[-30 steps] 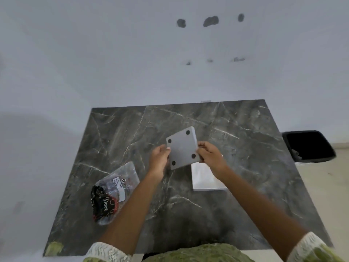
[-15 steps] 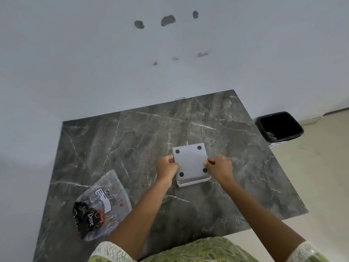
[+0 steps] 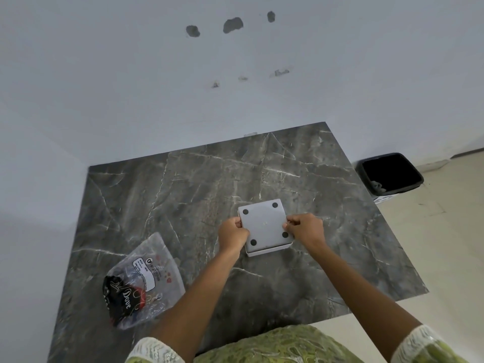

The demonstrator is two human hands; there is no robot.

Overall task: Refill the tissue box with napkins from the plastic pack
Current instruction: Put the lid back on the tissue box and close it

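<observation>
Since a second ago the light grey square base plate with four black round feet (image 3: pixel 264 224) has come down from mid-air, where both hands held it tilted up, and now sits flat on the white square tissue box (image 3: pixel 269 250), which shows only as a thin white rim along the plate's near and right edges. The white napkin stack that was visible earlier is now covered.

Left hand (image 3: pixel 232 235) is curled in a narrow pinch on the plate's left edge, right hand (image 3: pixel 306 228) pinches the right edge the same way, so both are holding that plate. Can't tell if it's fully seated.

The box stands on the dark grey marble-look tabletop (image 3: pixel 183 200), a bit right of its middle. The crumpled clear plastic pack with a black and red "Dove" print (image 3: pixel 142 281) lies well left of the box and nearer the person, at the left forearm's side, nobody touching it. A black square waste bin (image 3: pixel 390 174) stands on the floor, off to the box's far right past the table edge.
</observation>
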